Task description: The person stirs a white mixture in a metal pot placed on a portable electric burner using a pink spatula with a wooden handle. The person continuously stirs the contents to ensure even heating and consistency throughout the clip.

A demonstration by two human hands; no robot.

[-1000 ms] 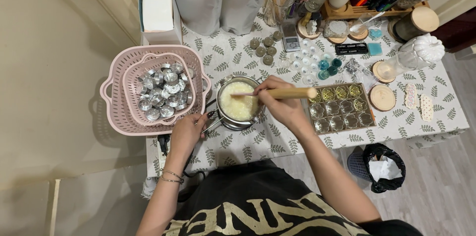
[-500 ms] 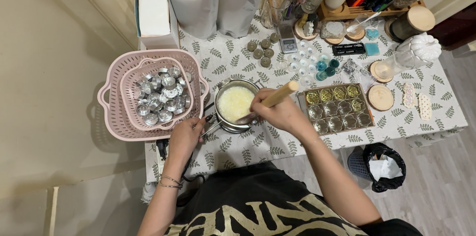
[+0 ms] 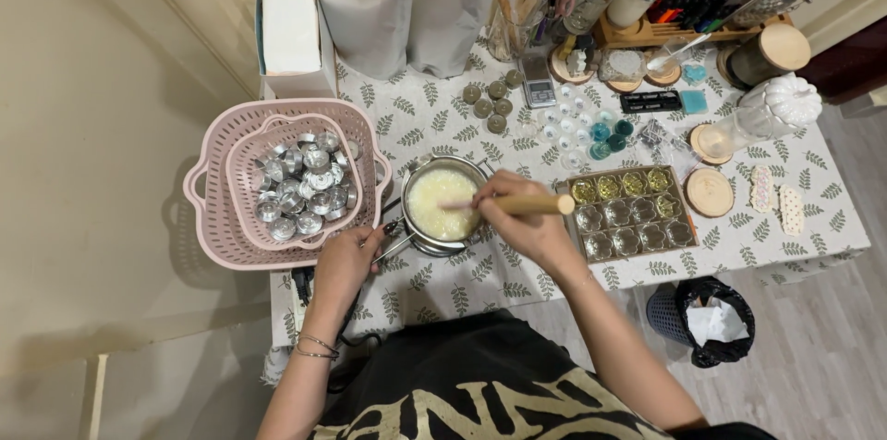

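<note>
A pink basket (image 3: 214, 246), holding a smaller pink basket (image 3: 242, 183) heaped with small metal cups (image 3: 303, 183), was seen at the left end of the leaf-patterned table (image 3: 416, 287). Just beside it, the pot's handle (image 3: 393, 241) was gripped by the left hand (image 3: 346, 260), closed around its end. The metal pot (image 3: 442, 204), filled with a pale yellowish liquid, was set near the table's front edge, between the basket and a tray. A wooden stick (image 3: 517, 205) was held in the closed right hand (image 3: 519, 218), its long axis lying nearly level from left to right, with the left tip dipped in the liquid and the blunt end pointing toward the tray. The right hand was the nearer one to the pot's opening. To the right, a divided tray (image 3: 632, 215) was shown: yellow-green matter filled its rear row of moulds, while the front moulds looked clear. Round wooden lids (image 3: 710, 192) lay just beyond, and a bin with a black liner (image 3: 700, 320) stood on the floor below.
</note>
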